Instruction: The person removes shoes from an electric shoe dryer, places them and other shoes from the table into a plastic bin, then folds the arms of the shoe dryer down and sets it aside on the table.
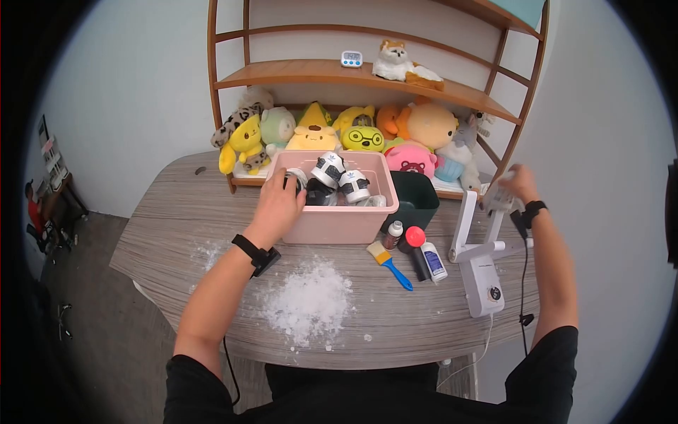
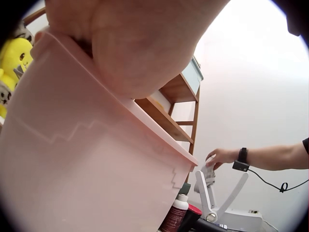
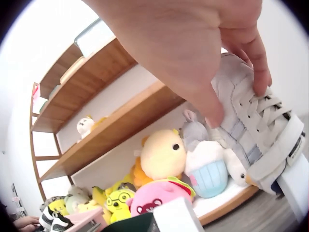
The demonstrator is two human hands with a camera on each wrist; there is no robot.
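Note:
My right hand (image 1: 521, 185) grips a light grey sneaker (image 3: 244, 104) with laces and a strap, thumb on one side and fingers across its top. The sneaker is at an upright arm of a white shoe dryer (image 1: 482, 283), at the table's right. My left hand (image 1: 277, 208) rests over the left rim of a pink bin (image 1: 332, 227), its fingers reaching inside beside a black-and-white shoe (image 1: 294, 178). In the left wrist view the bin wall and palm hide those fingertips. More black-and-white sneakers (image 1: 328, 169) lie heaped in the bin.
A dark green bin (image 1: 417, 201) stands right of the pink one. Before it are a small bottle (image 1: 393, 234), a red-capped bottle (image 1: 415, 239), a white bottle (image 1: 433, 261) and a blue-handled brush (image 1: 395, 272). White powder (image 1: 307, 300) covers the front table. Plush toys (image 1: 364, 138) line the shelf behind.

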